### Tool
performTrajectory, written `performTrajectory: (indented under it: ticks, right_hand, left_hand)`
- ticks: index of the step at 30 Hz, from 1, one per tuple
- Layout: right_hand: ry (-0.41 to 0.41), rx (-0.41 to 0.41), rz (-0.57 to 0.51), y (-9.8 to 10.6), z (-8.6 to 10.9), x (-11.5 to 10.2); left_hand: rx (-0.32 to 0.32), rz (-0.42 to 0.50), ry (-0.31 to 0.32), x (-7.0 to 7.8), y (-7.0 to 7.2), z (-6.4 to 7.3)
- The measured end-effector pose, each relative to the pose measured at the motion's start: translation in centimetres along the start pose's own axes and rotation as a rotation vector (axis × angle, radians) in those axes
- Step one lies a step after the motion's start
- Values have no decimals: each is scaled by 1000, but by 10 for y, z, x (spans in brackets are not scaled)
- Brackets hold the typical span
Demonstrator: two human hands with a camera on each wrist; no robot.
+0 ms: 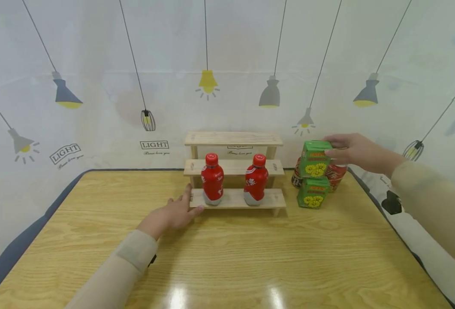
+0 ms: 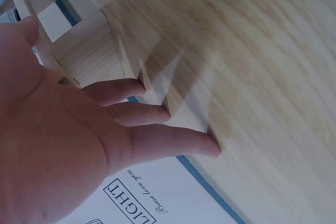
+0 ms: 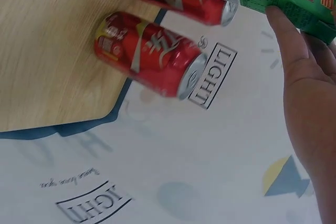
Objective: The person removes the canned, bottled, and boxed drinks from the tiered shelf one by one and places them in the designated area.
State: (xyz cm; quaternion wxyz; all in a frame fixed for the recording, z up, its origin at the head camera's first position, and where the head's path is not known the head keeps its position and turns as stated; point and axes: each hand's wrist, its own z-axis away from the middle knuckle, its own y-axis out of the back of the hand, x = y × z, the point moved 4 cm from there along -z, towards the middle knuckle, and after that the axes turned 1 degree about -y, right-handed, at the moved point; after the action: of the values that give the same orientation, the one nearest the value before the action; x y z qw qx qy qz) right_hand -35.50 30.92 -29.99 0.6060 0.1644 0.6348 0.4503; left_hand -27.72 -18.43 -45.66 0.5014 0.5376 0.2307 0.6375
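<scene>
A wooden table (image 1: 269, 253) is topped by a three-tier shelf (image 1: 233, 167). The shelf's left end is touched by the left hand (image 1: 176, 212), fingers spread, nothing grasped, perhaps for steadying. Two red bottles (image 1: 212, 180) are stood upright on the lowest tier. At right, red cans (image 3: 149, 53) are set behind a green carton (image 1: 313, 194); above it, a second carton (image 1: 314, 161) is pinched upright by the right hand (image 1: 352, 149), apparently for lifting.
</scene>
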Motion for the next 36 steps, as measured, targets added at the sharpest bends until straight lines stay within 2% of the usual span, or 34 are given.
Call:
performTrajectory:
  ticks: [11, 22, 31, 36]
  right_hand:
    - [-46, 41, 37, 24, 28, 33]
    - [-87, 50, 53, 30, 46, 56]
    - [-88, 32, 25, 19, 51, 81]
    - [-89, 32, 71, 3, 54, 97]
  left_hand:
    - [-6, 14, 1, 3, 3, 4]
    - [-8, 8, 0, 1, 1, 1]
    - [-11, 1, 4, -1, 1, 1]
    - [-9, -1, -5, 0, 1, 0]
